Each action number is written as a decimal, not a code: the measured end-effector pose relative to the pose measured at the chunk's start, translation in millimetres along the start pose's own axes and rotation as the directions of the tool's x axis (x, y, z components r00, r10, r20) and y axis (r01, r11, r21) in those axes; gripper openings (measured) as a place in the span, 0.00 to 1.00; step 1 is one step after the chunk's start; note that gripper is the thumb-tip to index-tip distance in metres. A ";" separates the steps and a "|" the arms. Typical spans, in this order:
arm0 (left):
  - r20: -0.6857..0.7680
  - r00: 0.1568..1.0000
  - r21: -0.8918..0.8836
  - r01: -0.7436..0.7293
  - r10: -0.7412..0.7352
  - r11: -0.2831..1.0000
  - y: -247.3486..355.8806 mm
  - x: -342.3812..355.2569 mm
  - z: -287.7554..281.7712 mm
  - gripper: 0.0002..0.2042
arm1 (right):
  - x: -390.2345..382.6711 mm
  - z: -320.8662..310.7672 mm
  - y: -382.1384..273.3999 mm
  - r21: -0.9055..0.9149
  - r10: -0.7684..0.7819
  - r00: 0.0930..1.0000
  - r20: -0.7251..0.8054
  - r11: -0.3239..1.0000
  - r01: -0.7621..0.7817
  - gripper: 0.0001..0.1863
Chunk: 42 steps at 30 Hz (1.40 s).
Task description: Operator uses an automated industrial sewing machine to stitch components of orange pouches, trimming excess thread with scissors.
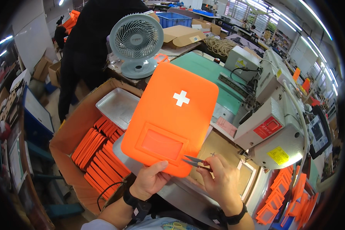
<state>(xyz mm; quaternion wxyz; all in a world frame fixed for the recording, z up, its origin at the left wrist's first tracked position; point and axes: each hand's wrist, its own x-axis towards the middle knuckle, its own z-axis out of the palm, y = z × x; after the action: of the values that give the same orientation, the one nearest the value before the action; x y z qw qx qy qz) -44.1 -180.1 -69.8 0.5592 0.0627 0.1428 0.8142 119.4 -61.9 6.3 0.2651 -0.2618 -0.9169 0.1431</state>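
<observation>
Upright in front of me is an orange case (pixel 166 117) with rounded corners, a white cross (pixel 181 98) and a framed clear window (pixel 161 144) low on its face. My left hand (pixel 148 183) grips it by the bottom edge, thumb on the front; the fingers behind are mostly hidden. Small scissors (pixel 197 161) with dark red handles are in my right hand (pixel 222 181). Their blades point left, slightly parted, at the window frame's lower right corner. I cannot tell whether a thread lies between them.
On the left, a cardboard box (pixel 65 153) holds stacked orange pieces (pixel 103 165) and a metal tray (pixel 119 105). A fan (pixel 136 42) stands behind, beside a person in dark clothes (pixel 86 50). An industrial sewing machine (pixel 274 130) is at right, with orange window frames (pixel 274 199) below it.
</observation>
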 end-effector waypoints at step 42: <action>-0.036 0.999 0.047 -0.028 0.030 0.998 -3.1 -0.3 -0.6 0.25 | -0.4 4.6 5.0 0.153 0.090 0.993 0.071 0.983 -0.100 0.11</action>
<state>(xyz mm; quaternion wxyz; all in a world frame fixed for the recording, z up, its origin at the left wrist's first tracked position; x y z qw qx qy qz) -41.4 -179.4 -71.3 0.5430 0.0627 0.1712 0.8197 119.1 -58.6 0.4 0.2483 -0.2791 -0.8973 0.2352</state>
